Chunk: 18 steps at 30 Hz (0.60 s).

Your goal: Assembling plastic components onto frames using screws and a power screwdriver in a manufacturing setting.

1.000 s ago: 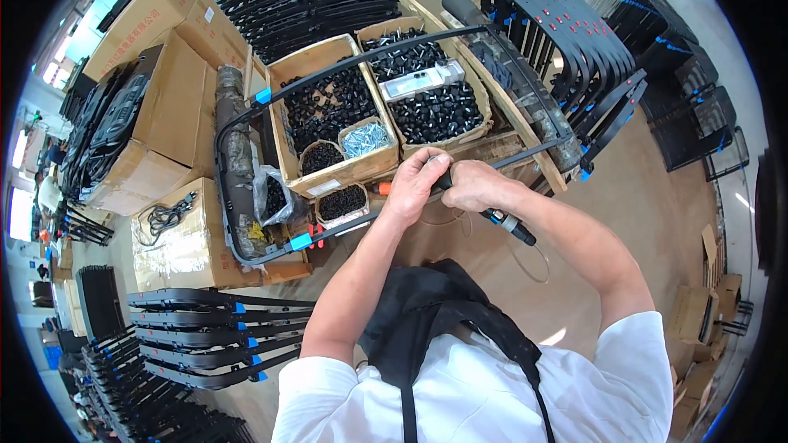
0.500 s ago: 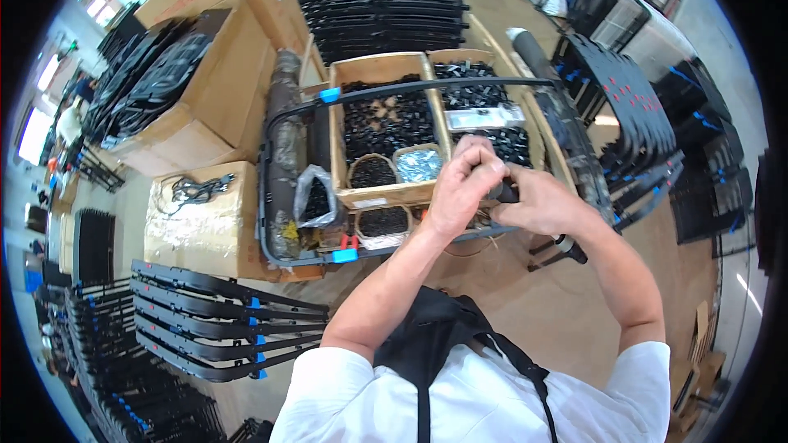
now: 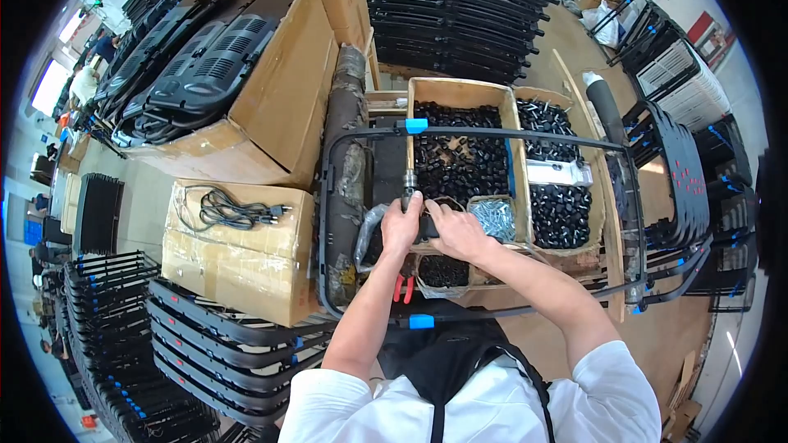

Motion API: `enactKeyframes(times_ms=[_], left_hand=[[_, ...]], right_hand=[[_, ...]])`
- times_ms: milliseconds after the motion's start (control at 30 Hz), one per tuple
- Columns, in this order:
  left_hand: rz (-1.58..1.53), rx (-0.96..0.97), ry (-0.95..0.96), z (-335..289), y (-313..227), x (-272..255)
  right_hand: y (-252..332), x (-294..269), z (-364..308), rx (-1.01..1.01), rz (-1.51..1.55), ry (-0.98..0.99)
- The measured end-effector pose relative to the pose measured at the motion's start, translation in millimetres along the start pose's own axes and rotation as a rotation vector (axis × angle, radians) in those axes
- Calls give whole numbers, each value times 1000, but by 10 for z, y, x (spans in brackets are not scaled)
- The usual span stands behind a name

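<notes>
A power screwdriver [image 3: 409, 180] with a metal chuck points away from me near the far-left part of the wooden bins. My left hand [image 3: 400, 230] is wrapped round its body, thumb on top. My right hand [image 3: 456, 231] closes on its dark handle, most of which the fingers hide. Both hands are above a black rectangular frame [image 3: 509, 133] that lies across the bins, with blue tape [image 3: 417, 125] on its far bar and more blue tape [image 3: 421, 321] on its near bar. Red-handled pliers [image 3: 402, 289] lie just below my left hand.
Wooden bins [image 3: 460, 92] hold small black parts; one basket holds silvery screws [image 3: 492, 217], another dark screws [image 3: 443, 271]. Left are a carton with a black cable [image 3: 222, 212] and an open carton of black panels [image 3: 205, 66]. Stacked frames [image 3: 451, 16] stand behind.
Both hands have moved left, from over the right bin to the left one. The screwdriver has swung from pointing back to the lower right to pointing away from me. My view has shifted left.
</notes>
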<state>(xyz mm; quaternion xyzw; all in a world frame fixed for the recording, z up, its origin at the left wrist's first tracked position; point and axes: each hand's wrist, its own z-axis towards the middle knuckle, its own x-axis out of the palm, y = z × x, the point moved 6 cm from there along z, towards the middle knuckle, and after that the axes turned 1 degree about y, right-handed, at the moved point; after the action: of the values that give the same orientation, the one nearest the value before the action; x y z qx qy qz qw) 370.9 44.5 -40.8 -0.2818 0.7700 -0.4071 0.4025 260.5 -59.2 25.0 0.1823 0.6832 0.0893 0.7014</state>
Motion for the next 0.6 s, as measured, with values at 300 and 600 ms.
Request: enactKeyframes(times_ms=[300, 600], left_hand=[[31, 43, -39, 798, 218, -134], [13, 36, -30, 810, 232, -60]], right_hand=[[-126, 300, 746, 50, -19, 137], [-183, 284, 747, 74, -36, 162]])
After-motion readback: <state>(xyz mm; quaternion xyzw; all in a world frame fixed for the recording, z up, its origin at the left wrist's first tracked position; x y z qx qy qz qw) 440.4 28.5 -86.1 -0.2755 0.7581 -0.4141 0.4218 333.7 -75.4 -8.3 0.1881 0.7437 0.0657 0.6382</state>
